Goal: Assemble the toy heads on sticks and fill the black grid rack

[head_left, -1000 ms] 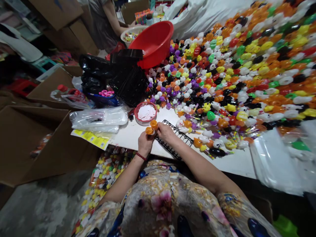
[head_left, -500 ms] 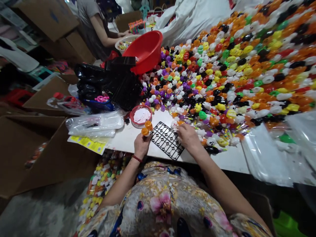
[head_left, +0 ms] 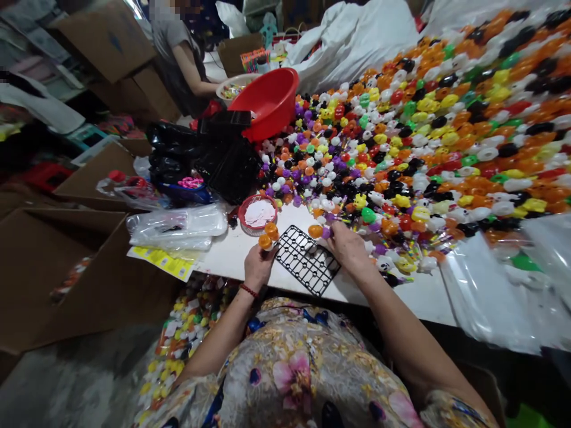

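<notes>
My left hand (head_left: 259, 266) is closed around a pair of small orange-headed figures (head_left: 266, 237), whose heads stick up above the fingers; the lower parts are hidden. Between my hands a black plastic grid (head_left: 307, 261) with rows of round holes lies on the white table. My right hand (head_left: 349, 245) pinches a small figure with an orange head (head_left: 315, 230), just above the grid's right side. A purple piece (head_left: 326, 233) shows at those fingertips; whether it belongs to the same figure I cannot tell.
A large heap of coloured figures (head_left: 392, 154) covers the table's far and right sides. A red basin (head_left: 276, 101) leans behind a small red basket (head_left: 257, 213). Clear plastic bags (head_left: 178, 226) lie left, others right. An open carton (head_left: 66, 267) stands left; a co-worker (head_left: 178, 59) is beyond.
An orange-headed figure now shows in my right fingers, left of the heap's near edge, where a white one showed before. My left hand keeps its orange figures. The view has shifted slightly.
</notes>
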Demonstrator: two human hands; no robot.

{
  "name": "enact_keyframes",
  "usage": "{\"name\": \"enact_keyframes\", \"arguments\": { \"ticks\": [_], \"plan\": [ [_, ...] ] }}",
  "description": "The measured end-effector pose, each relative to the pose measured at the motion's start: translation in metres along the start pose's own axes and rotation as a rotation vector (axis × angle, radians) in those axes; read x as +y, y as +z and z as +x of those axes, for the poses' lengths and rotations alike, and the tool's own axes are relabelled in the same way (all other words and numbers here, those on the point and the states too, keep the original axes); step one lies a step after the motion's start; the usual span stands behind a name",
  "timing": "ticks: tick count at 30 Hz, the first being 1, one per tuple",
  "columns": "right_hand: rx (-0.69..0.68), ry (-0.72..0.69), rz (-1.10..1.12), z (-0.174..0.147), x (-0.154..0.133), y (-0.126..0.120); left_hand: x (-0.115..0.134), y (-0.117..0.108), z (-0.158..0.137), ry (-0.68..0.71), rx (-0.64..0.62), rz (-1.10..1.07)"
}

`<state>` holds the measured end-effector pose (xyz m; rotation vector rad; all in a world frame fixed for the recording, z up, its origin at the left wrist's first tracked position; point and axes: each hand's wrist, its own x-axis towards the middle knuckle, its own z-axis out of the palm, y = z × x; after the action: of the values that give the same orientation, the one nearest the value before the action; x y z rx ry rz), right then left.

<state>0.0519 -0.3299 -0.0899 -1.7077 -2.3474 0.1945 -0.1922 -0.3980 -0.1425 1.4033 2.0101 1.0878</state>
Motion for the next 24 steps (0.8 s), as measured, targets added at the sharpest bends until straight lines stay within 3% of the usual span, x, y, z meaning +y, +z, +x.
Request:
{"name": "enact_keyframes", "arguments": {
  "ticks": [8, 15, 20, 24],
  "plan": [
    [-0.017, -0.107, 0.262, 0.019, -0.042, 0.014, 0.004, -0.001, 0.000, 0.031, 0.010, 0.010],
    [-0.149, 0.107, 0.650, 0.042, -0.069, 0.033, 0.005, -0.002, 0.000, 0.030, -0.020, 0.050],
    [-0.194, 0.149, 0.642, 0.048, -0.081, 0.042, 0.006, -0.003, 0.001, 0.023, -0.028, 0.061],
    [-0.215, 0.092, 0.528, 0.044, -0.081, 0.035, 0.006, -0.002, 0.000, 0.018, -0.036, 0.074]
  ]
}}
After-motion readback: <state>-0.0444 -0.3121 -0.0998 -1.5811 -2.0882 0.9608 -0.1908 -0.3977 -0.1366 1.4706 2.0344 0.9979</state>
